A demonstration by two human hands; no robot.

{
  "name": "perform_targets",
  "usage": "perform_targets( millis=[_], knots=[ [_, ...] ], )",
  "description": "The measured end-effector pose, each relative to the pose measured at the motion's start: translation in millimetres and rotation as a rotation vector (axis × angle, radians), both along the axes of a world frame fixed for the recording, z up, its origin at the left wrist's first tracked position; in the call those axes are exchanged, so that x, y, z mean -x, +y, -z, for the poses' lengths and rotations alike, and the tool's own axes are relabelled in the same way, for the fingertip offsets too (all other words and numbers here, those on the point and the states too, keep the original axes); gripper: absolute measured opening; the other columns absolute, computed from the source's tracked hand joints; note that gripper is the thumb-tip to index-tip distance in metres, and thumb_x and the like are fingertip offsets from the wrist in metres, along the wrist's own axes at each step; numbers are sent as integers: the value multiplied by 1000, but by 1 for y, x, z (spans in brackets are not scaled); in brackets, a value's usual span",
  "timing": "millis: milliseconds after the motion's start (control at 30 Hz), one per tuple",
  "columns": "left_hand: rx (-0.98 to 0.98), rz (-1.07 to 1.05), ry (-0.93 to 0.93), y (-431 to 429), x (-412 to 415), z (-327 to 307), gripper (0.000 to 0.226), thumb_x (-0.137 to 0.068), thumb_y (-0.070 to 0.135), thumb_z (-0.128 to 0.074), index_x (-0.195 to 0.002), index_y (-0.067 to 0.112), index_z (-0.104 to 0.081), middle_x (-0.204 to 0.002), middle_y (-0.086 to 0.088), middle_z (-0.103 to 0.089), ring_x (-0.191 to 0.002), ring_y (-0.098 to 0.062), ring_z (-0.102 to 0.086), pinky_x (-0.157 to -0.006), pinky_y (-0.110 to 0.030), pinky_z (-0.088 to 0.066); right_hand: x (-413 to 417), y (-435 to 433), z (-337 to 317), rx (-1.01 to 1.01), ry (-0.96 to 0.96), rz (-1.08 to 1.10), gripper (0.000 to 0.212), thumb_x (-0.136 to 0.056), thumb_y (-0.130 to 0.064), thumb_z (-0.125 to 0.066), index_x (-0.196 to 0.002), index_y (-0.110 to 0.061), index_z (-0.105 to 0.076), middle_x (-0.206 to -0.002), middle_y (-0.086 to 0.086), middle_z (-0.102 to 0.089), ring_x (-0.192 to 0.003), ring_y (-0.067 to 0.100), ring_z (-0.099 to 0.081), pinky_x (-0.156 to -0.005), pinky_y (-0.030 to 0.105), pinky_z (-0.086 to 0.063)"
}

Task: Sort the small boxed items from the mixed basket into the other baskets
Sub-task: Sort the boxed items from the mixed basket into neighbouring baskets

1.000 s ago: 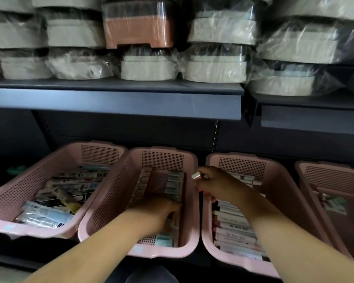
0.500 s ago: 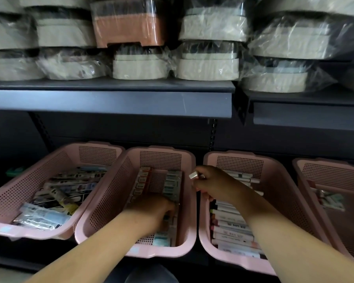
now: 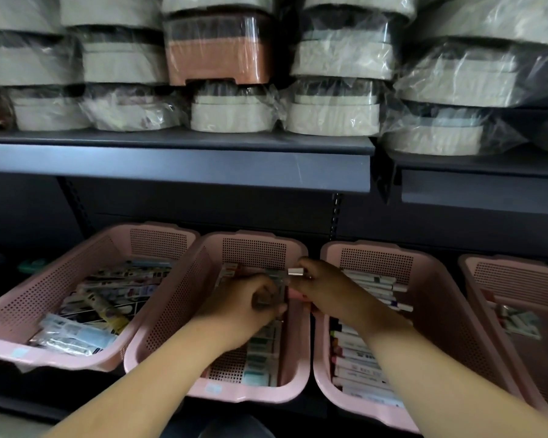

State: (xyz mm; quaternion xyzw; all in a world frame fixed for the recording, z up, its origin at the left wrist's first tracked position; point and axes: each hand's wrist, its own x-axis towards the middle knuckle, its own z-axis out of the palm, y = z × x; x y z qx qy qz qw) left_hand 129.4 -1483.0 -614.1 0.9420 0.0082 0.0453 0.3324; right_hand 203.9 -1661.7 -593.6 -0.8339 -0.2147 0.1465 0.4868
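Note:
Several pink perforated baskets stand in a row on the lower shelf. The left basket (image 3: pixel 29 298) holds a loose mix of small boxed items (image 3: pixel 114 292). The middle basket (image 3: pixel 178 308) has boxes lined up along its right side (image 3: pixel 260 358). My left hand (image 3: pixel 244 305) is inside the middle basket, fingers curled round a small box there. My right hand (image 3: pixel 326 289) hovers over the rim between the middle basket and the third basket (image 3: pixel 437 298), pinching a small silvery box (image 3: pixel 295 272). The third basket holds a stacked row of boxes (image 3: pixel 358 365).
A fourth pink basket (image 3: pixel 519 279) at the far right holds a few items. A dark shelf edge (image 3: pixel 178 169) overhangs the baskets. Plastic-wrapped beige containers (image 3: pixel 332 115) and one pink-brown container (image 3: pixel 219 58) are stacked on it.
My left hand has moved up and back inside the middle basket, towards my right hand. My right hand has shifted slightly left, and the two hands are now close together.

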Motion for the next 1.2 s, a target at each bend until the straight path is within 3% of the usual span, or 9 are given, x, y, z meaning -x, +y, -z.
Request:
perform_targets(
  millis=[133,200,267,367,533,633,800,933,1200],
  knots=[
    [37,-70,-124,-3,-1,-7,22,-79,45,-81,-83,39,-60,-85,18,-68,-80,5,-63,-72,-23,-52,13,28,2,-136,108,4,21,-103,-22,-54,-108,-3,-60,-79,1,-59,-51,-4,-55,-46,14,-42],
    [35,-119,-134,-1,1,-11,23,-76,38,-82,-82,32,-60,-81,11,-68,-75,-1,-64,-69,-29,-54,17,38,2,-178,141,-6,15,-103,-22,-54,-98,-10,-60,-79,2,-59,-58,3,-58,-56,20,-47],
    [50,-136,-117,7,3,-12,20,-76,34,-81,-84,28,-64,-80,9,-70,-76,-5,-66,-72,-33,-56,17,42,4,-165,136,-43,15,-102,-28,-55,-90,-19,-59,-79,2,-60,-69,14,-60,-64,30,-49],
    [204,-153,-118,20,8,-10,14,-75,35,-77,-87,32,-70,-84,14,-74,-82,-4,-69,-80,-35,-58,20,41,4,-120,93,-107,22,-102,-36,-55,-86,-22,-58,-70,-1,-58,-62,17,-55,-54,28,-44],
    [457,-216,-182,35,10,-10,12,-88,14,-81,-99,17,-79,-87,10,-76,-74,11,-66,-68,-6,-45,22,45,6,-149,89,-128,14,-100,-32,-59,-95,-21,-65,-68,-3,-58,-56,13,-53,-48,24,-43],
    [549,-165,-167,43,11,-7,15,-83,12,-85,-94,17,-76,-81,11,-76,-78,2,-67,-73,-11,-47,23,49,6,-139,60,-177,5,-99,-23,-63,-103,-20,-64,-54,-15,-56,-49,3,-50,-46,18,-40],
    [431,-106,-131,51,18,-9,27,-81,3,-84,-95,21,-69,-79,19,-74,-77,7,-66,-70,-8,-45,22,54,8,-31,-172,-194,11,-91,-30,-72,-94,-37,-64,-73,-26,-65,-68,-7,-60,-65,16,-45],
    [127,-88,-84,64,29,-13,21,-82,31,-86,-90,42,-71,-91,23,-71,-87,5,-65,-74,-12,-49,23,57,13,124,-275,-235,15,-88,-39,-73,-84,-49,-62,-96,-23,-67,-95,-5,-63,-90,26,-52],
    [-330,13,103,74,51,-31,22,-87,47,-74,-108,39,-73,-106,19,-64,-98,-3,-60,-88,-27,-53,32,70,26,361,-271,-302,19,-86,-53,-68,-98,-42,-62,-105,-18,-63,-101,8,-61,-91,33,-50]
  ],
)
